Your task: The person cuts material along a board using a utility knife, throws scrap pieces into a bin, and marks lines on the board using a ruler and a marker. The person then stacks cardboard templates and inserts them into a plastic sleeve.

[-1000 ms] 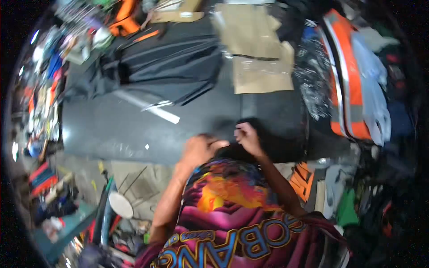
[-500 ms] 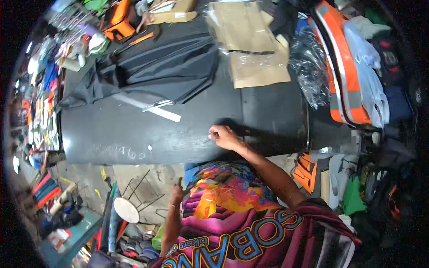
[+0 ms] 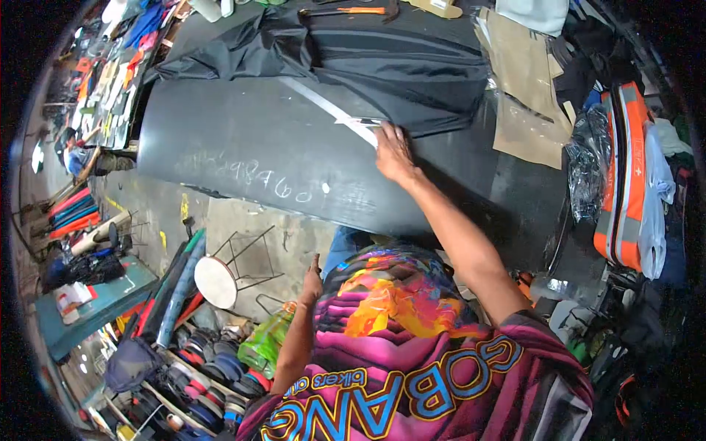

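My right hand (image 3: 395, 156) reaches over the black work table, its fingers stretched out and slightly apart. The fingertips are at the near end of a slim silver metal tool (image 3: 364, 121), too small to name surely. That tool lies across a long white strip (image 3: 318, 101), whose lower end is by my fingers. Just beyond them spreads a crumpled black fabric sheet (image 3: 412, 81). Down at my side hangs my left hand (image 3: 312, 283), away from the table, with a finger extended and nothing visible in it.
Chalk digits mark the black table top (image 3: 220, 132). Brown paper pieces (image 3: 526, 88), a clear plastic bag (image 3: 588, 165) and an orange reflective bag (image 3: 625, 176) lie on the right. An orange-handled tool (image 3: 353, 11) is at the back. A round stool (image 3: 216, 282) stands on the floor.
My right hand has moved forward from the bare table top to the silver tool and white strip. The view has turned left. My left hand still hangs at my side.
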The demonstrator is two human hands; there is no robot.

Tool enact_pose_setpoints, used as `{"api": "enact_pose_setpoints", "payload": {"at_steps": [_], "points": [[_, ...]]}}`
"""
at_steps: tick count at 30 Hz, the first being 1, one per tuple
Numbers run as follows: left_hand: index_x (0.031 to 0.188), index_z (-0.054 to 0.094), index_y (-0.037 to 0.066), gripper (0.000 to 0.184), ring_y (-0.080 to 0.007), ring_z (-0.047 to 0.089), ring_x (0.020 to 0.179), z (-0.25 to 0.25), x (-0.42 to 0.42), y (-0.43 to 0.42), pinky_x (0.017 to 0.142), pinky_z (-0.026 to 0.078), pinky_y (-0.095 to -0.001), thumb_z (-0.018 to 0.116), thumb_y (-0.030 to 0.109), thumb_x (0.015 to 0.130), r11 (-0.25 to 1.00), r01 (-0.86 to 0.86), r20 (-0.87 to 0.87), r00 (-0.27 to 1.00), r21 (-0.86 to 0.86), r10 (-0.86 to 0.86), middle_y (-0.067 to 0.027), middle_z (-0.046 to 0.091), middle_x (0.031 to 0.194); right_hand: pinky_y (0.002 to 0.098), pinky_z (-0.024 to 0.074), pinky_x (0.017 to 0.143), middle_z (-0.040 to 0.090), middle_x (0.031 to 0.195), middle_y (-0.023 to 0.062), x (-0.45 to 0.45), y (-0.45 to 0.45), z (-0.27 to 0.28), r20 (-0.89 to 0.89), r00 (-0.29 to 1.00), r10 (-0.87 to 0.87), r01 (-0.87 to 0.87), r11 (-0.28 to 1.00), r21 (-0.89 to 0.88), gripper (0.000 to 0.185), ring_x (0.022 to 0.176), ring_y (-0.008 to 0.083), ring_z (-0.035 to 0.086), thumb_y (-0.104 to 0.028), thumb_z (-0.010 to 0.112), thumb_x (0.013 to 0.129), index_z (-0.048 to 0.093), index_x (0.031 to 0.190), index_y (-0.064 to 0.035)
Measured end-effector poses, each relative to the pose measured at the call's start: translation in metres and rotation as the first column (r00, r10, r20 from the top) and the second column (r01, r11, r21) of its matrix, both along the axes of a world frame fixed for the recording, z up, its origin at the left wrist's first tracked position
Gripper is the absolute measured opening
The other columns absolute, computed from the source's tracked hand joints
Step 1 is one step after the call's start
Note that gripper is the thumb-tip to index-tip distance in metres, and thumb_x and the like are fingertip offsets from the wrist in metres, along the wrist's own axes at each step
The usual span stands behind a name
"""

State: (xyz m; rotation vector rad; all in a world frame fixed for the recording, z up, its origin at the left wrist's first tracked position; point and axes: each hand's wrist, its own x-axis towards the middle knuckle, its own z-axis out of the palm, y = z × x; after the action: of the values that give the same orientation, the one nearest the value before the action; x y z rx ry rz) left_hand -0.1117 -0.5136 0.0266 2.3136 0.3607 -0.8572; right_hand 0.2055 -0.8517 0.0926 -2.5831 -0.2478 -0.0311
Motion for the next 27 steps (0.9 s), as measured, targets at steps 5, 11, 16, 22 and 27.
{"api": "enact_pose_setpoints", "payload": {"at_steps": [5, 11, 16, 22, 27], "points": [[0.162, 0.021, 0.006, 0.091, -0.0413, 0.061, 0.119, 0.012, 0.022, 0.058, 0.101, 0.049, -0.0439, 0.060, -0.003, 0.080, 0.999, -0.033, -0.034, 0.999, 0.037, 0.034, -0.0320, 0.056, 0.137, 0.0558, 0.0312, 0.110, 0.043, 0.150, 0.0163, 0.030, 0.027, 0.001, -0.125, 0.987, -0.106, 0.083, 0.982, -0.172, 0.068, 0.139, 0.0355, 0.037, -0.024, 0.072, 0.090, 0.043, 0.148, -0.0068], [0.159, 0.024, -0.002, 0.096, -0.0329, 0.065, 0.110, 0.011, 0.055, 0.130, 0.097, 0.051, -0.0405, 0.074, 0.002, 0.077, 0.985, -0.165, -0.114, 0.981, -0.053, 0.158, -0.0246, 0.055, 0.141, 0.0555, 0.0354, 0.108, 0.051, 0.134, 0.0180, 0.028, 0.042, -0.017, -0.289, 0.922, -0.257, 0.176, 0.944, -0.279, 0.056, 0.132, 0.0369, 0.046, -0.023, 0.074, 0.086, 0.051, 0.134, -0.0056], [0.161, 0.026, 0.010, 0.095, -0.0261, 0.065, 0.094, -0.045, 0.076, 0.202, 0.085, 0.054, -0.0377, 0.078, 0.005, 0.082, 0.982, -0.184, -0.197, 0.965, -0.033, 0.174, -0.0157, 0.065, 0.112, 0.0533, 0.0398, 0.107, 0.052, 0.133, 0.0226, 0.019, 0.054, 0.000, -0.414, 0.828, -0.379, 0.290, 0.921, -0.261, 0.058, 0.129, 0.0390, 0.049, -0.020, 0.074, 0.082, 0.050, 0.132, -0.0002], [0.159, 0.030, 0.014, 0.085, -0.0150, 0.060, 0.063, -0.022, 0.121, 0.185, 0.052, 0.050, -0.0326, 0.073, 0.003, 0.087, 0.919, -0.317, -0.094, 0.948, -0.235, 0.303, -0.0118, 0.064, 0.102, 0.0487, 0.0413, 0.108, 0.053, 0.129, 0.0243, -0.003, 0.057, 0.007, -0.415, 0.790, -0.450, 0.420, 0.892, -0.168, 0.064, 0.124, 0.0411, 0.051, -0.017, 0.075, 0.077, 0.050, 0.131, 0.0046], [0.161, 0.023, 0.017, 0.090, -0.0174, 0.062, 0.066, -0.029, 0.140, 0.136, 0.054, 0.051, -0.0342, 0.073, 0.007, 0.087, 0.947, -0.233, -0.107, 0.971, -0.221, 0.214, -0.0118, 0.064, 0.102, 0.0492, 0.0427, 0.105, 0.054, 0.125, 0.0236, -0.006, 0.067, -0.028, -0.311, 0.794, -0.523, 0.486, 0.852, -0.194, 0.065, 0.121, 0.0411, 0.053, -0.014, 0.077, 0.073, 0.051, 0.130, 0.0030]]}}
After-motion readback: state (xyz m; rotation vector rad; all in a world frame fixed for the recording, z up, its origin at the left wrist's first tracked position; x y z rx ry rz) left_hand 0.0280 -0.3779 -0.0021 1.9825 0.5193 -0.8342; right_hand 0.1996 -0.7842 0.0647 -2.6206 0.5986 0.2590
